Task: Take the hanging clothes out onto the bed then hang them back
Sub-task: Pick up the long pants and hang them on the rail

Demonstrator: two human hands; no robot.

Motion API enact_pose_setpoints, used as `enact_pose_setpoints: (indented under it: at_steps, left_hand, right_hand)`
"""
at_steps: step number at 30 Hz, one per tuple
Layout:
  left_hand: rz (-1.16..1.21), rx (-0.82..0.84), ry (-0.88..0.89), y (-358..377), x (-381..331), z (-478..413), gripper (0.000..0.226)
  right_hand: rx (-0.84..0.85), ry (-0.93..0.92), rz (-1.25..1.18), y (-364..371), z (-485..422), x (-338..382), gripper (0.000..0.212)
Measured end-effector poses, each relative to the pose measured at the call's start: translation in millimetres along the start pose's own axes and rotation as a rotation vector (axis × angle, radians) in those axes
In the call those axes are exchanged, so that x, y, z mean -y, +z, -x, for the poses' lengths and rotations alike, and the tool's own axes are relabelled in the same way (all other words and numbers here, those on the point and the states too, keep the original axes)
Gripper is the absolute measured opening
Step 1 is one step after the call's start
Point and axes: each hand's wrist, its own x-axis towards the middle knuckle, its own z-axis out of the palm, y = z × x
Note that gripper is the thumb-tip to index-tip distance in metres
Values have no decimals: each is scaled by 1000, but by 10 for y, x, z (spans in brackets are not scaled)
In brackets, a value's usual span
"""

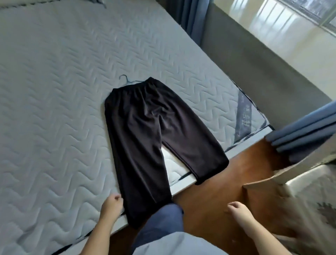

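A pair of dark trousers (145, 131) lies flat on the quilted grey mattress (54, 109), waistband away from me and both leg ends hanging over the near edge. A thin blue hanger (127, 81) pokes out from under the waistband. My left hand (111, 203) hovers at the mattress edge just left of the left trouser leg, fingers loosely curled and holding nothing. My right hand (238, 209) hangs over the floor to the right, also loosely curled and holding nothing.
Brown wooden floor (209, 196) runs along the bed's near side. Blue curtains (305, 131) hang at the right, and a window ledge (272, 36) lies beyond the bed. Another garment (98, 2) lies at the far top of the mattress. A pale patterned surface (312, 191) stands at right.
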Motion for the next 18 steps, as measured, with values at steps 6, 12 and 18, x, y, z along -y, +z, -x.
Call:
enact_pose_setpoints:
  at_steps: [6, 12, 18]
  left_hand:
    - [149, -36, -20, -141, -973, -791, 30]
    - [187, -100, -57, -225, -1457, -1556, 31]
    - [-45, -136, 9, -209, -1727, -2475, 56]
  right_hand:
    - [75, -155, 197, 43, -683, 1527, 13]
    - [220, -322, 386, 421, -1183, 2710, 9]
    - [254, -402, 494, 823, -1916, 3591, 13]
